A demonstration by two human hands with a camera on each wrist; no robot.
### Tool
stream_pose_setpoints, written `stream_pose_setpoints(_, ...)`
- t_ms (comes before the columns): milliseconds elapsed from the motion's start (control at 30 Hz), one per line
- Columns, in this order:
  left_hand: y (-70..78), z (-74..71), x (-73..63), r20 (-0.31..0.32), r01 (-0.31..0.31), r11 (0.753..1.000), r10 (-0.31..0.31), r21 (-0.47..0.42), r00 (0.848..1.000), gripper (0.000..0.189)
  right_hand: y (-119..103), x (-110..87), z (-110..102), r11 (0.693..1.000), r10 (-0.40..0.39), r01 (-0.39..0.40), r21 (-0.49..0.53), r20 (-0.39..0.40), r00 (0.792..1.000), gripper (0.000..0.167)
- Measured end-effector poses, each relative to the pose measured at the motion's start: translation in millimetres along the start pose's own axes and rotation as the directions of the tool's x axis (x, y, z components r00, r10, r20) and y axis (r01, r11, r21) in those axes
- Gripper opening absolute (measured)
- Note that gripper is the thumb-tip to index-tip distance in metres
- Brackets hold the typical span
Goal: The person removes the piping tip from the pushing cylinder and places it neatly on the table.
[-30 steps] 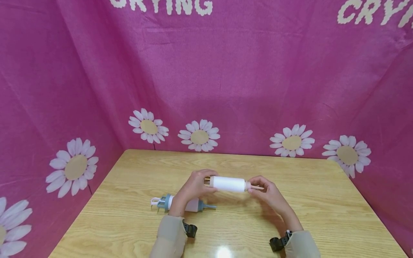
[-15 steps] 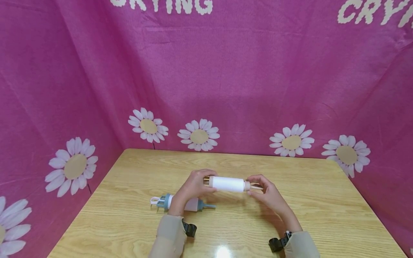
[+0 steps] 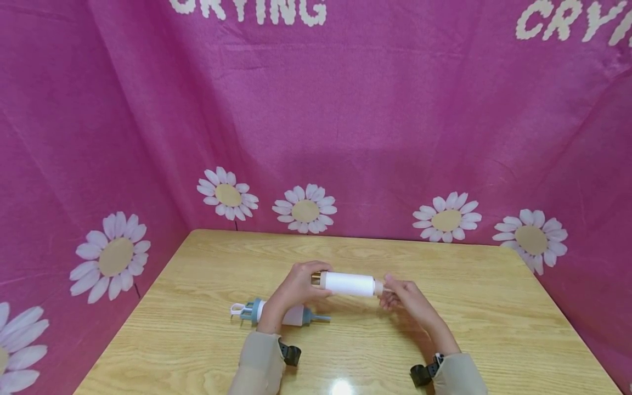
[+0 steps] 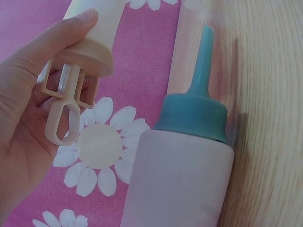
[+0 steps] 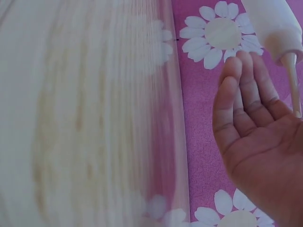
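Observation:
My left hand [image 3: 298, 285] grips the beige cap end of a white squeeze bottle [image 3: 349, 284], thumb along its side. The bottle is held level above the table, its beige nozzle pointing right. In the left wrist view, slotted handles and a loop [image 4: 64, 124] stick out of its cap [image 4: 83, 59]. My right hand [image 3: 407, 296] is at the nozzle end. In the right wrist view its fingers are extended and slightly bent, palm showing, beside the thin nozzle [image 5: 292, 85]; its thumb is hidden there. A second bottle with a teal nozzle cap [image 4: 191, 116] lies below my left wrist.
The wooden table [image 3: 222, 356] spreads out under both hands. A magenta cloth [image 3: 345, 120] with daisies hangs behind it and along both sides. Part of the teal-capped bottle is hidden by my left forearm in the head view.
My right hand has turned at the nozzle end: its thumb and finger were around the nozzle base, and now its fingers lie lower, below the nozzle. My left hand and the bottle hold still.

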State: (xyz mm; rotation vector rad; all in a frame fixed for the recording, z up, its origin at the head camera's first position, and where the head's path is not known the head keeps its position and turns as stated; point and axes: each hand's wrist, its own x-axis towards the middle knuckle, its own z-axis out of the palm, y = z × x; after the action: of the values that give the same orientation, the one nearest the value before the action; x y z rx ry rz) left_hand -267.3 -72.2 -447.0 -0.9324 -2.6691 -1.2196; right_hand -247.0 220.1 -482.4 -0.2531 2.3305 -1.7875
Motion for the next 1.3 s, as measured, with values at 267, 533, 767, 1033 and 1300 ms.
stream_pose_setpoints(267, -1.2, 0.4, -0.7, -0.002, -0.001, 1.0, 0.001, 0.0, 1.0, 0.037, 1.1, -0.3, 1.1, 0.999, -0.04, 0.04, 0.005, 0.005, 0.999, 0.045)
stream_pose_setpoints(533, -2.4, -1.1, -1.5, 0.005, 0.001, 1.0, -0.001, 0.001, 1.0, 0.039, 0.9, -5.6, 1.8, 0.999, -0.033, 0.032, -0.029, -0.021, 0.999, 0.036)
stream_pose_setpoints(767, -1.9, -2.6, -0.6, 0.004, 0.001, 1.0, -0.001, 0.007, 1.0, 0.039, 1.7, -5.5, 3.1, 0.994, -0.107, 0.106, -0.041, -0.023, 0.994, 0.035)
stream_pose_setpoints(1033, -2.7, -2.1, -1.4, -0.003, 0.006, 1.0, -0.006, 0.003, 1.0, 0.038, 1.8, -4.1, 3.9, 0.975, -0.218, 0.217, -0.043, -0.018, 0.976, 0.037)
stream_pose_setpoints(1300, -2.8, -3.8, -1.8, 0.002, 0.03, 1.0, -0.03, -0.011, 1.0, 0.039, 3.2, -7.0, 2.2, 0.972, -0.231, 0.229, -0.049, -0.053, 0.971, 0.036)
